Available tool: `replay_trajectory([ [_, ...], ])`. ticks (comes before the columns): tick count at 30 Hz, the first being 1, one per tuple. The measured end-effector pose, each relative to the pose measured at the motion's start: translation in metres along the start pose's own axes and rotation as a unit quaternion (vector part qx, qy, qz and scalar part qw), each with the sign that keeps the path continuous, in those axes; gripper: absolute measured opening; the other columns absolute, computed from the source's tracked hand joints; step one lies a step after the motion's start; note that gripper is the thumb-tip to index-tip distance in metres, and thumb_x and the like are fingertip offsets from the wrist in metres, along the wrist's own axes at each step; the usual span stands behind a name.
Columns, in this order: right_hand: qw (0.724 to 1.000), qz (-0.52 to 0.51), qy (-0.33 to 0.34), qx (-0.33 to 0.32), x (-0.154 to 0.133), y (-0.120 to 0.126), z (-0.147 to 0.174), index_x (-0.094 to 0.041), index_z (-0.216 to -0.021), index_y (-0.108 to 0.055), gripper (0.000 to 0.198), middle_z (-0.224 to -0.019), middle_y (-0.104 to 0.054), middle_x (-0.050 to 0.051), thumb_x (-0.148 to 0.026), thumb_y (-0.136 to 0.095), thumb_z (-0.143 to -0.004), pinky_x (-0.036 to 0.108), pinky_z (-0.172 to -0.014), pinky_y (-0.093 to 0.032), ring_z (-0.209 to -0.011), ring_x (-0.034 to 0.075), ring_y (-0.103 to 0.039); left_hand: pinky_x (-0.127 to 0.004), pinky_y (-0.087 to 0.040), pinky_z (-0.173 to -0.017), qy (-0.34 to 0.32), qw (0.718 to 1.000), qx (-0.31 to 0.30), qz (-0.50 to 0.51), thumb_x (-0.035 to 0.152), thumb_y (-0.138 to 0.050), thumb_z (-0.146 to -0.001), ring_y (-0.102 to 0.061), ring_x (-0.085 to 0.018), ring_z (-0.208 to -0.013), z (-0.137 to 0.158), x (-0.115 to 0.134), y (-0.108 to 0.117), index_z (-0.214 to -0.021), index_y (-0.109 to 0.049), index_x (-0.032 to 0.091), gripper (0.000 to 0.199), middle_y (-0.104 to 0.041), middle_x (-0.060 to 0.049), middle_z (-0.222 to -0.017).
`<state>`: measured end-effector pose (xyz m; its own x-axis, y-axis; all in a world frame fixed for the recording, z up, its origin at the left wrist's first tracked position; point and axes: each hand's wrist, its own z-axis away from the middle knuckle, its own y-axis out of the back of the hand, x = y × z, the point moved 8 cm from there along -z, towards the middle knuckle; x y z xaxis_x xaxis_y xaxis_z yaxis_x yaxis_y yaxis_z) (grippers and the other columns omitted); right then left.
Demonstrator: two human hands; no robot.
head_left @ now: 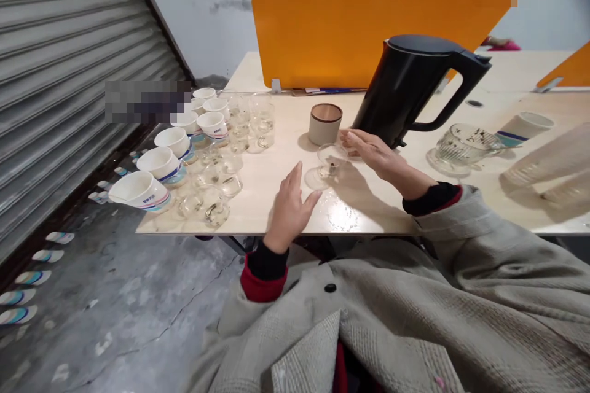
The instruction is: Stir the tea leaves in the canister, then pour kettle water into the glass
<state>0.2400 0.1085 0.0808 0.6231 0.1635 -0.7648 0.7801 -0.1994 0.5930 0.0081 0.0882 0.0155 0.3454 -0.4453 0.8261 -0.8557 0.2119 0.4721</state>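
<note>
Near the front edge of a pale surface (255, 187), a small clear glass (332, 156) stands between our left grip (289, 207) and our right grip (378, 157). Both are released: the left, thumb apart from straight fingers, is empty just to the glass's left, while the right reaches in flat from the other side, though we cannot tell whether its fingers touch the glass. Just behind it we see a grey canister (325, 130) with a brown top, and right of that a black kettle (396, 83). Clear drops (342, 214) dot the wood before us. To our left, clear glasses (232, 185) crowd beside white paper cups (141, 191); to our right sits a ribbed glass cup (463, 152) holding dark bits. An orange divider (350, 37) rises behind.
</note>
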Motion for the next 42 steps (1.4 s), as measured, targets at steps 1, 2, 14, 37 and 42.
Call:
replay_trajectory([
  [1,0.998,-0.053,-0.020,-0.021,0.003,-0.006,0.007,-0.029,-0.138,-0.069,0.060,-0.142,-0.071,0.007,-0.072,-0.044,-0.104,0.046,-0.104,-0.060,-0.128,0.029,-0.068,-0.059,-0.054,-0.114,0.007,1.000,-0.011,0.022,0.045,-0.069,-0.096,-0.046,-0.040,-0.155,-0.009,-0.002,-0.005,-0.167,-0.033,0.018,0.084,-0.041,-0.021,-0.172],
  [2,0.993,-0.104,-0.039,-0.040,0.005,-0.013,0.012,-0.031,-0.141,-0.068,0.059,-0.150,-0.066,0.006,-0.072,-0.049,-0.103,0.047,-0.108,-0.058,-0.135,0.029,-0.064,-0.058,-0.053,-0.116,0.014,0.999,-0.016,0.035,0.042,-0.070,-0.096,-0.043,-0.041,-0.157,-0.017,-0.005,-0.010,-0.168,-0.031,0.017,0.086,-0.039,-0.021,-0.173],
  [14,0.972,-0.194,-0.092,-0.093,0.006,-0.034,0.041,-0.026,-0.138,-0.072,0.048,-0.138,-0.074,0.010,-0.055,-0.063,-0.100,0.052,-0.112,-0.054,-0.131,0.034,-0.067,-0.058,-0.043,-0.126,-0.032,0.999,-0.013,0.006,0.038,-0.068,-0.096,-0.053,-0.036,-0.151,-0.002,0.002,-0.034,-0.167,-0.038,0.019,0.079,-0.052,-0.018,-0.165],
  [37,0.888,-0.160,-0.126,0.412,0.071,0.155,0.052,-0.019,-0.132,-0.057,0.032,-0.144,-0.060,0.013,-0.023,-0.059,-0.101,0.037,-0.098,-0.050,-0.125,0.020,-0.060,-0.054,-0.050,-0.117,-0.021,0.999,0.007,-0.034,0.031,-0.073,-0.091,-0.065,-0.033,-0.136,0.002,0.008,-0.027,-0.165,-0.040,0.024,0.081,-0.069,-0.014,-0.148],
  [42,0.894,-0.131,-0.072,0.423,0.071,0.164,0.030,-0.017,-0.120,-0.062,0.022,-0.118,-0.066,0.005,-0.014,-0.060,-0.099,0.032,-0.100,-0.045,-0.107,0.014,-0.060,-0.056,-0.047,-0.120,-0.031,0.999,0.016,-0.032,0.032,-0.074,-0.091,-0.062,-0.034,-0.141,0.004,0.006,-0.027,-0.166,-0.038,0.025,0.083,-0.067,-0.014,-0.151],
])
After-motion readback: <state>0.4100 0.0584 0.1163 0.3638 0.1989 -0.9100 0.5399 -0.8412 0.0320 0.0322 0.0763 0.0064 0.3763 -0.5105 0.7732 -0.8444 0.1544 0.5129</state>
